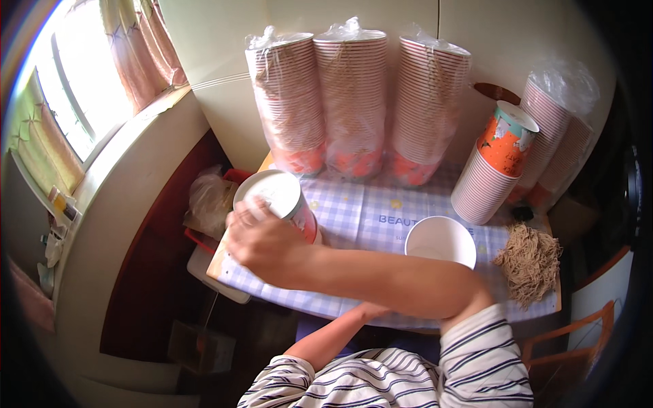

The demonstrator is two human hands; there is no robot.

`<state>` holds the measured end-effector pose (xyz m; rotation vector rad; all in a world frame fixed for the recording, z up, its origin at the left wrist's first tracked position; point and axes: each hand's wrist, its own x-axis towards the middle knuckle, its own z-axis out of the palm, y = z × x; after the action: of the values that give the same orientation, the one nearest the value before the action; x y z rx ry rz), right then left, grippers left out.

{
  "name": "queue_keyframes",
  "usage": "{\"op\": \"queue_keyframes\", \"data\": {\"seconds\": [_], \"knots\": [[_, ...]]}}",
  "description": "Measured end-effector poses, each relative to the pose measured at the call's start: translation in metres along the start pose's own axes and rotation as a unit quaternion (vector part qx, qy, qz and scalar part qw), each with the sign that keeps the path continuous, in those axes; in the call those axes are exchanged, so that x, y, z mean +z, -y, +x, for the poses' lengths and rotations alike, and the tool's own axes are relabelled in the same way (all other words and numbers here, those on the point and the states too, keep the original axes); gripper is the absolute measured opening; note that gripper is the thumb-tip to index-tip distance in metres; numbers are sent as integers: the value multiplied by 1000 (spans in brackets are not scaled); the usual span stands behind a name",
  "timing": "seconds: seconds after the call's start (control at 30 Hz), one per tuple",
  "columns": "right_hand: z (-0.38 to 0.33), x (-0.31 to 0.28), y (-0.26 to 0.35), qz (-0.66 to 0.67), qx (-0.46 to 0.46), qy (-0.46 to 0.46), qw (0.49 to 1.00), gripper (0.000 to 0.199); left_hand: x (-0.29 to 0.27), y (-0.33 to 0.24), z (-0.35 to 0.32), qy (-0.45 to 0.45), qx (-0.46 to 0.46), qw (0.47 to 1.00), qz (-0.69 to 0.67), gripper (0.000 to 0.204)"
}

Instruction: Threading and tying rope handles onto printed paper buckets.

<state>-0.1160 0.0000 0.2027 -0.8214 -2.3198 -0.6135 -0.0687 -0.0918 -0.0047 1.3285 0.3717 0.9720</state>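
Head view, looking down on a small table [381, 217] covered with a blue-and-white checked cloth, set against a pale wall.

Right hand [262, 241]: the forearm crosses the body from the lower right and reaches to the table's left end. Fingers are wrapped around the side of a paper cup [279, 200], white inside with a red and orange printed outside. Grasp is firm, thumb and fingers curled on the wall. The cup is tilted, its mouth turned up toward the camera, its base near the left corner of the cloth.

Left hand: the forearm [333, 333] runs up from the striped sleeve and passes under the right forearm near the table's front edge. The hand itself is hidden there; cannot tell whether its fingers are released or clenched.

Second single cup [441, 239], white inside, stands upright on the cloth right of centre, just beyond the right forearm, apart from the held cup.

Along the wall: three tall stacks of cups in clear plastic sleeves [354, 95], side by side. To the right, an unwrapped stack [495, 166] leans on its side, the orange and teal print of its end cup showing. Further wrapped stacks [561, 129] lie behind it at the far right.

Bundle of tan string or fibre [529, 262] lies on the right end of the cloth.

Crumpled plastic bag [207, 200] sits off the table's left edge, beside the held cup. Window with curtains [75, 88] at upper left.
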Motion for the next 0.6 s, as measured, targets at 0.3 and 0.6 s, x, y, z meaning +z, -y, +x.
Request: {"op": "queue_keyframes", "data": {"seconds": [0.3,0.6], "knots": [[-29,281,44,-531,-91,451,712,37,0,64,23,200,-66,966,-151,14],[-61,305,7,-503,-68,514,692,33,-15,51,20,188,-22,978,-87,12]]}}
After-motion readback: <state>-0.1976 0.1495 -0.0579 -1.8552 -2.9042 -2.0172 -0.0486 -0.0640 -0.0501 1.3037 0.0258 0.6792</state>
